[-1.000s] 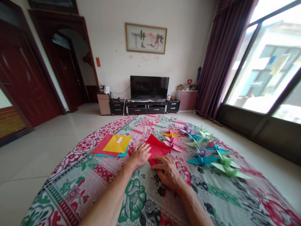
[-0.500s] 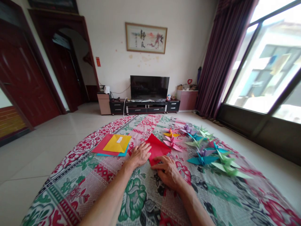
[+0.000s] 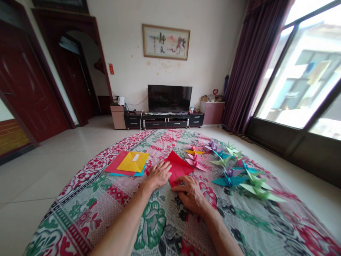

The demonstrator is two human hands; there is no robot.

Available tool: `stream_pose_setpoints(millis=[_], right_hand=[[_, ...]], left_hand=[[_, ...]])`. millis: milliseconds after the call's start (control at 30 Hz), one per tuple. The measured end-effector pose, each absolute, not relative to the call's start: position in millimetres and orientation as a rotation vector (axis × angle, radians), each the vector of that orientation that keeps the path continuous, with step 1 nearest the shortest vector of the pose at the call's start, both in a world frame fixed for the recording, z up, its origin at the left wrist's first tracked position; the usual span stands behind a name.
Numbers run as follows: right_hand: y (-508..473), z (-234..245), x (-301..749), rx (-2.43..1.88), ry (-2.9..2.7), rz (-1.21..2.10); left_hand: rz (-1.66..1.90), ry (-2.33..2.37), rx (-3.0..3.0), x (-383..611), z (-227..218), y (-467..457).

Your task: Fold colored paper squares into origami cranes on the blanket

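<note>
A square sheet of red origami paper [image 3: 177, 169] lies turned cornerwise on the tablecloth, with crease lines and a slightly raised far edge. My left hand [image 3: 160, 175] rests flat on its left side, fingers stretched over the edge. At the near corner, my right hand [image 3: 188, 191] is bent, with thumb and forefinger closed on the paper; that corner is partly hidden beneath the fingers. Just right of the sheet sit folded paper cranes: a pink crane [image 3: 195, 161] and an orange crane [image 3: 194, 150].
Left of my hands lies a stack of paper with a yellow sheet [image 3: 130, 163] over a pinkish-red sheet [image 3: 115, 164] and blue ones. Several cranes, including a blue crane [image 3: 229, 179] and a green crane [image 3: 258, 188], spread across the right of the patterned tablecloth [image 3: 112, 209].
Hardly anything differs. Both hands stay in place on the red paper, and the view has shifted very slightly.
</note>
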State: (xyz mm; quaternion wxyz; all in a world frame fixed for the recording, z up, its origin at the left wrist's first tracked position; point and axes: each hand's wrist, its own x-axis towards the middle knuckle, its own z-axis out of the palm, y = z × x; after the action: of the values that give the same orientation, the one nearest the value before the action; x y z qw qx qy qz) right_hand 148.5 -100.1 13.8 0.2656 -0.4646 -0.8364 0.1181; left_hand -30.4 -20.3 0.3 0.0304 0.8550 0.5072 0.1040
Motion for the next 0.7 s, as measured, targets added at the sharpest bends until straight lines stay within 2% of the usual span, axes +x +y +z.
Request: stream_pose_setpoints(millis=[700], right_hand=[[-96.7, 6.8, 149.0, -1.226, -2.229, 0.297]], left_hand=[[0.257, 1.659, 2.6, -22.7, -8.2, -25.0]])
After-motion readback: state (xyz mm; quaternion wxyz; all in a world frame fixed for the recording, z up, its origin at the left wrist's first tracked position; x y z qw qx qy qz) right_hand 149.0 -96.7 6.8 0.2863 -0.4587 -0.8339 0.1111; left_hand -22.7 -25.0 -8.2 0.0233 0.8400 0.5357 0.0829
